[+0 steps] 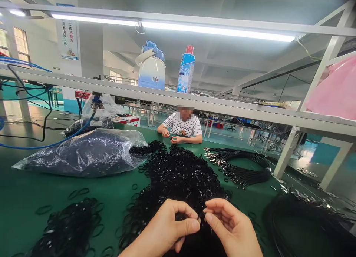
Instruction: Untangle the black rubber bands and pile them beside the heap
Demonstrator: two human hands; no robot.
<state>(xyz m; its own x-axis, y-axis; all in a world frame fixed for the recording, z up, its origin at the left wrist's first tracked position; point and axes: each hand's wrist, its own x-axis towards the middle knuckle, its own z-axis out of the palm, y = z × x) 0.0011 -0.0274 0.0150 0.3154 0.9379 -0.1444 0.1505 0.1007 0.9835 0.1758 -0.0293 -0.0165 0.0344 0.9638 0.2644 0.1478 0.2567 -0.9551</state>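
My left hand (pixel 178 225) is closed, its thumb and forefinger pinched on a small black rubber ring (pixel 200 217). Close to its right, my right hand (pixel 232 227) also pinches at the ring with thumb and forefinger; the ring is partly hidden by the fingertips. Under and beyond both hands spreads a large heap of black rubber rings (pixel 183 172) on the green tabletop (pixel 116 192). A smaller pile of the same rings (pixel 68 227) lies at the lower left.
A see-through plastic bag (pixel 83 153) of black rings spills toward the heap. Coiled black cables (pixel 247 166) lie right, with a second coil (pixel 306 220) nearer. Across the table sits a person in a striped shirt (pixel 180 125). A shelf overhead bears a jug (pixel 151 70) and spray can (pixel 186 72).
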